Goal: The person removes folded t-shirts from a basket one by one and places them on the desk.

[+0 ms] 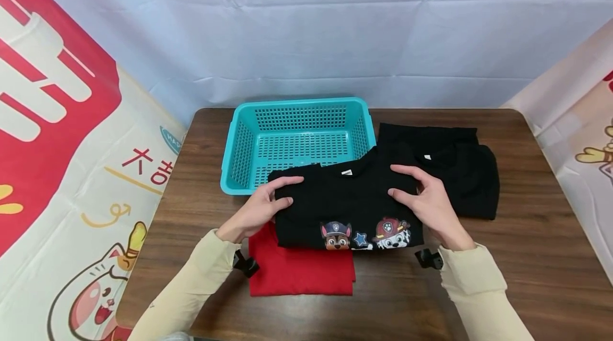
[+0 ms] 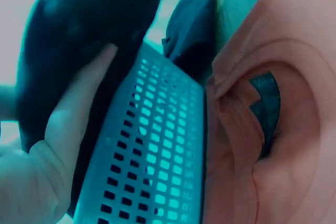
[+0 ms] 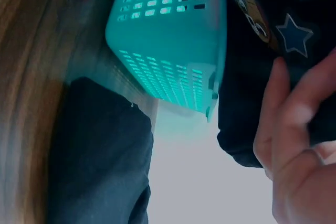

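Note:
Both hands hold a folded black shirt, printed with cartoon dogs and a blue star, above the table. At its left side my left hand grips it, thumb and index finger on top, the other fingers hidden beneath. My right hand grips the right side in the same way. Below the shirt's front edge lies a folded red garment, partly covered. In the left wrist view the shirt is dark and blurred beside the hand. The right wrist view shows the star print close to the fingers.
A turquoise plastic basket stands at the back of the wooden table, its near right part hidden by the shirt. More folded black clothing lies to the right. A pale cloth backdrop hangs behind the table.

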A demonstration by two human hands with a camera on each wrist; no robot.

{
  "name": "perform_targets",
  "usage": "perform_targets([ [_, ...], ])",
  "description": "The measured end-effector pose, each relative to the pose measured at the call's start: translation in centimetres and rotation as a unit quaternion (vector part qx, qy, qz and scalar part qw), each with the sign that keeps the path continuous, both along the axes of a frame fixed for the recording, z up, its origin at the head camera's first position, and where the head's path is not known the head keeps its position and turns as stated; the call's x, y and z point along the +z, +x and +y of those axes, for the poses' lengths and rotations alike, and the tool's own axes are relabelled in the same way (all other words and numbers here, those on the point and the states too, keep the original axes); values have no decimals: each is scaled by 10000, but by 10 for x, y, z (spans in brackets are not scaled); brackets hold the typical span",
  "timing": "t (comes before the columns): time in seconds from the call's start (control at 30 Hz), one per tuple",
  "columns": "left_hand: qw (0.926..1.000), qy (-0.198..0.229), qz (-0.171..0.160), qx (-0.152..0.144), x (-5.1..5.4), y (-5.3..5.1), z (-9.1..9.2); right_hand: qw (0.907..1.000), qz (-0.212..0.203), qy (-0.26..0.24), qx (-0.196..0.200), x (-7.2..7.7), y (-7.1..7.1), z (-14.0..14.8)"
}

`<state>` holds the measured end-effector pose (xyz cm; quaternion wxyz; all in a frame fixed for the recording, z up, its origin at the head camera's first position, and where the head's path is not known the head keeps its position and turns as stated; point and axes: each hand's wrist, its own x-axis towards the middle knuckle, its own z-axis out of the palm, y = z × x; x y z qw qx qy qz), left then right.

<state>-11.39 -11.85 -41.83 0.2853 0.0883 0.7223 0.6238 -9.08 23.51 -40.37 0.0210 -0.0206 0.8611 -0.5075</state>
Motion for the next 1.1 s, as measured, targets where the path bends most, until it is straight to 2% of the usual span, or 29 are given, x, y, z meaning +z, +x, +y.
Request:
perform_targets([
  [0.1,9999,89,-72,-92,-1,1,0,9999,-71,-12,122,0,2,3],
  [0.3,9955,710,-625,-37,-4,1,0,9986,-342,-60,394,1,5,10],
  [0.4,9956,686,-635,-49,-1,3,1,9974,-471,141,536,2,6,14],
  [0.5,9979,485,-361,-218,4,5,2,9955,-482,437,696,3,8,17],
  [0.6,9983,193,134,-536,8,8,5,9943,-393,586,797,3,10,19],
  [0.7,9936,-245,761,-802,10,10,7,9941,-217,661,830,2,12,22],
  [0.8,9874,-532,1142,-953,11,12,11,9937,-162,669,886,1,14,25],
  [0.93,9855,-544,1214,-1055,9,14,15,9908,-93,807,1079,-1,17,31],
  [1.1,9884,-12,1006,-1136,5,19,19,9883,158,1000,1136,-2,21,37],
])
